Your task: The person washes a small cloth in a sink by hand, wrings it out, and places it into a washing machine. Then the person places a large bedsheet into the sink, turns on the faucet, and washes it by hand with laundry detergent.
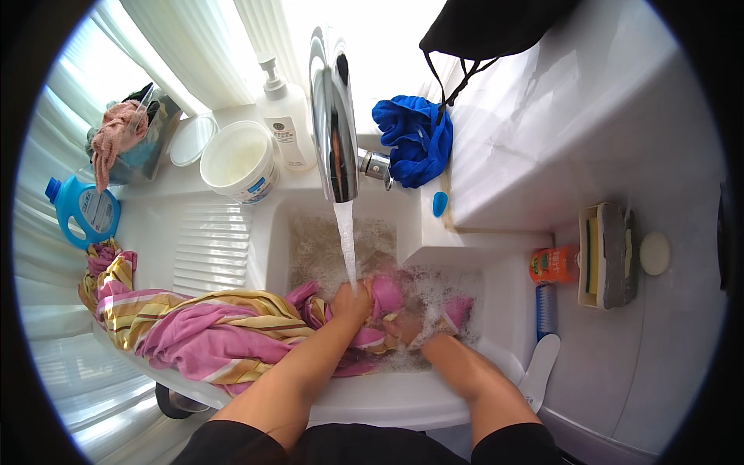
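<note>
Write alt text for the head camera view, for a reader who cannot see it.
Both hands, left hand and right hand, grip a pink and yellow striped cloth in a sudsy white sink under a running chrome tap. The cloth trails left over the ribbed washboard.

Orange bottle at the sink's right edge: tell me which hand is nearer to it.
Right. The right hand is in the suds toward the orange bottle; the left hand, gripping the pink striped cloth under the water stream, is farther away.
</note>
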